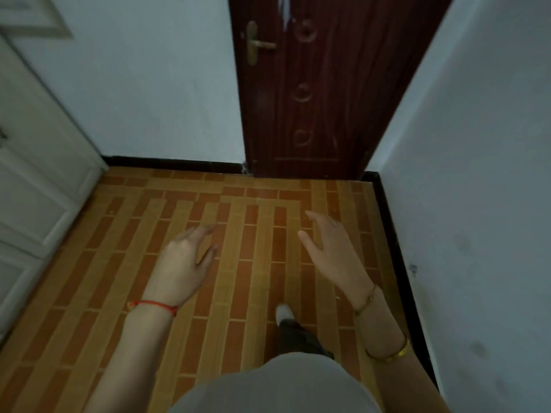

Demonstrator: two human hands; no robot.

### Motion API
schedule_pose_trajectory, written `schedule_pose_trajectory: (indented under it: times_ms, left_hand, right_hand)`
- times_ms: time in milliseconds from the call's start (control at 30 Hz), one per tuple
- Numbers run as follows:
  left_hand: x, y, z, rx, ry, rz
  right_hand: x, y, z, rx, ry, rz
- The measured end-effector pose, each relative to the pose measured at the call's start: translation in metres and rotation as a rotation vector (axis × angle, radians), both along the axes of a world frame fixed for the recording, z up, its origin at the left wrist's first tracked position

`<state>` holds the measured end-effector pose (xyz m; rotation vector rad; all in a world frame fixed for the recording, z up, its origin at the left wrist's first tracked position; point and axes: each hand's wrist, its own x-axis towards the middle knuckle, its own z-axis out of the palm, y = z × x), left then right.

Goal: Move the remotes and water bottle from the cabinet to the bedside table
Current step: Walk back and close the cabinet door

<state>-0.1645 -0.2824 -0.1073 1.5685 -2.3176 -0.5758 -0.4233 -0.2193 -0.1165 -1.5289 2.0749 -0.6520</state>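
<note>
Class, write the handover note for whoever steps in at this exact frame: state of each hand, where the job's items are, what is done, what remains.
Left hand: open, empty, held out over the tiled floor.
Right hand: open, empty, held out likewise.
Remotes, water bottle and bedside table: not in view. White panelled doors at left may be the cabinet; I cannot tell.
Ahead: dark red door, shut.
Done: nothing the picture can confirm.
Left: find the items and carry any not yet moved to the bedside table.

Dim, bluish indoor light, perhaps from behind the wearer; soft blur throughout, with walls bowing at the edges.
</note>
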Motion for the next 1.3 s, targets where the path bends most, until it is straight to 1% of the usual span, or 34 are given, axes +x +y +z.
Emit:
schedule_pose_trajectory:
  times_ms: [233, 467, 633, 800, 900, 1067, 1200, 1300]
  left_hand:
    - [0.014, -0.08, -0.011, 0.02, -0.014, 0.154]
    - [0.016, -0.192, 0.008, -0.048, 0.009, 0.343]
    - [0.027, -0.261, 0.02, -0.088, 0.037, 0.505]
    - [0.043, -0.307, 0.018, -0.05, 0.023, 0.643]
    - [0.054, -0.338, 0.014, -0.035, 0.011, 0.692]
    - [0.078, -0.402, 0.002, -0.027, -0.003, 0.722]
    - [0.109, -0.463, -0.003, -0.032, 0.012, 0.735]
    - [0.137, -0.515, 0.005, -0.048, 0.02, 0.74]
  right_hand:
    - [0.004, -0.113, -0.013, 0.004, -0.047, 0.159]
    - [0.007, -0.284, 0.008, -0.074, -0.042, 0.319]
    - [0.029, -0.398, 0.026, -0.133, -0.05, 0.474]
    - [0.06, -0.477, 0.024, -0.103, -0.073, 0.629]
    - [0.078, -0.516, 0.018, -0.074, -0.088, 0.689]
    - [0.109, -0.583, -0.003, -0.048, -0.104, 0.715]
    - [0.141, -0.644, -0.008, -0.07, -0.098, 0.735]
    - [0.171, -0.7, 0.0, -0.114, -0.084, 0.747]
